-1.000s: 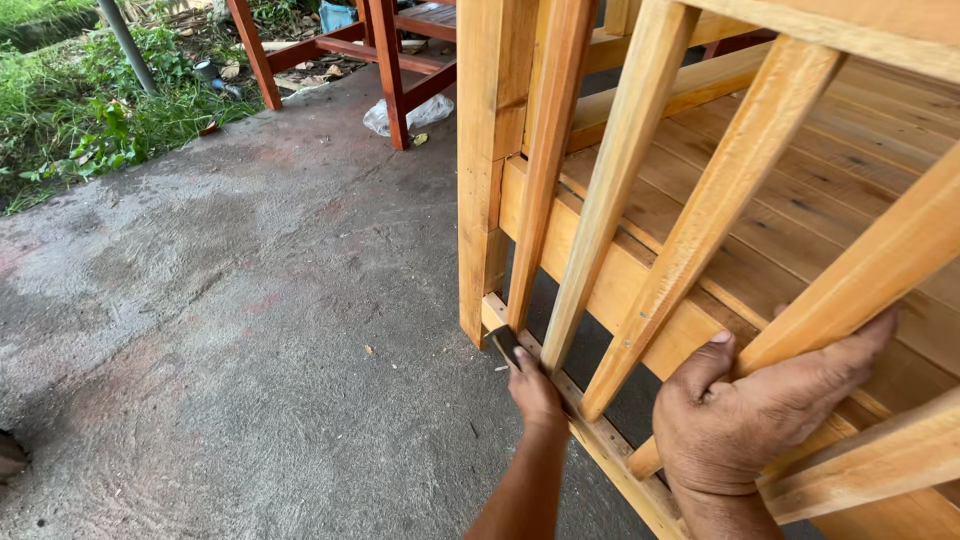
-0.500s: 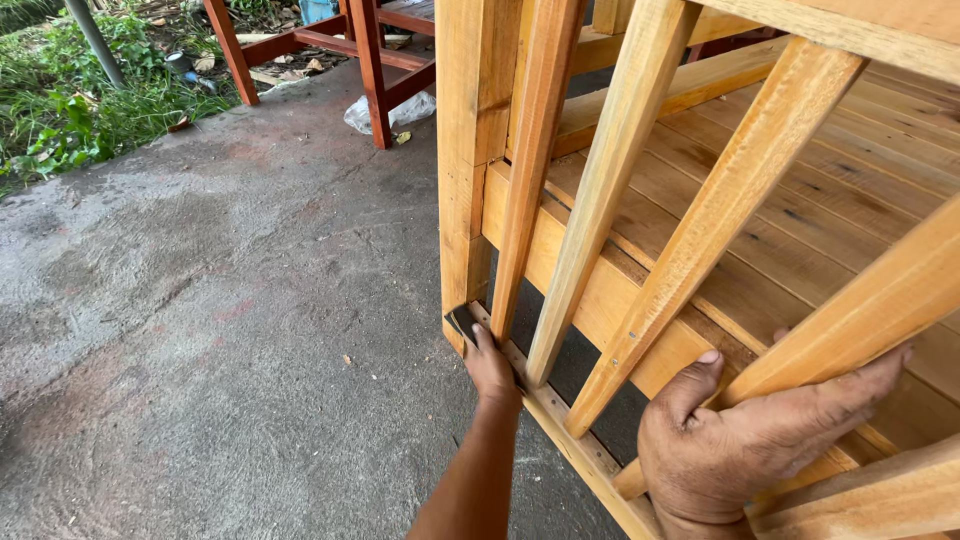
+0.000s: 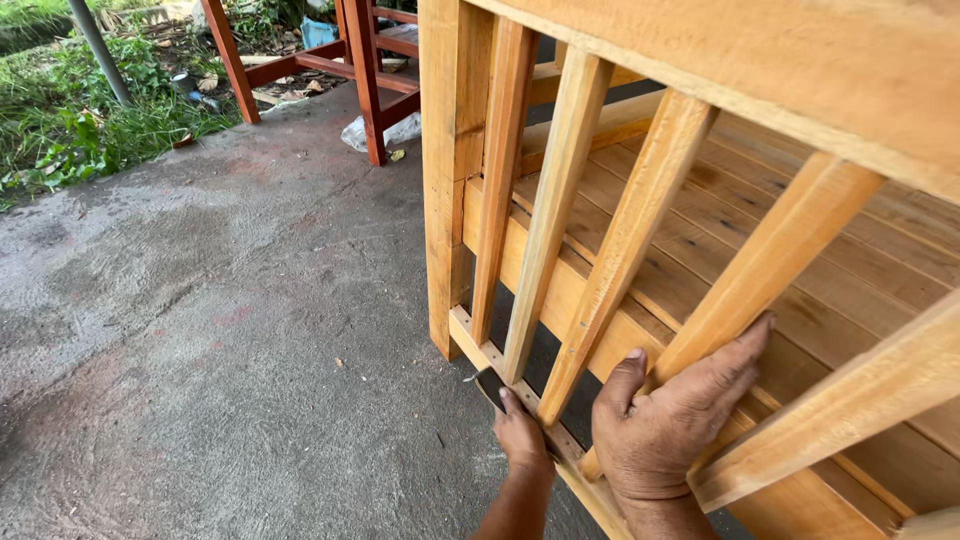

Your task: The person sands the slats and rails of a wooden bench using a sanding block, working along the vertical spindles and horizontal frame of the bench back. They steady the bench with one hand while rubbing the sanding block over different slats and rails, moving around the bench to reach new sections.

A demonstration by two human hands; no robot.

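Observation:
A pale wooden furniture frame (image 3: pixel 445 180) with slanted slats stands on the concrete floor. My left hand (image 3: pixel 520 435) presses a small dark pad (image 3: pixel 488 383), which looks like sandpaper, onto the low bottom rail (image 3: pixel 468 332) near the foot of a slat. My right hand (image 3: pixel 670 425) is wrapped around the lower end of another slat (image 3: pixel 775 285), thumb on the near side. Wooden planks (image 3: pixel 720 230) lie behind the slats.
Bare concrete floor (image 3: pixel 220 330) spreads to the left. A red-brown wooden frame (image 3: pixel 365 85) stands at the back, with a white plastic bag (image 3: pixel 385 130) at its foot. Grass (image 3: pixel 70 130) and a metal pole (image 3: pixel 95 45) lie beyond.
My left hand slid the pad along the bottom rail toward the corner post, then back toward me. My right hand kept its hold on the slat.

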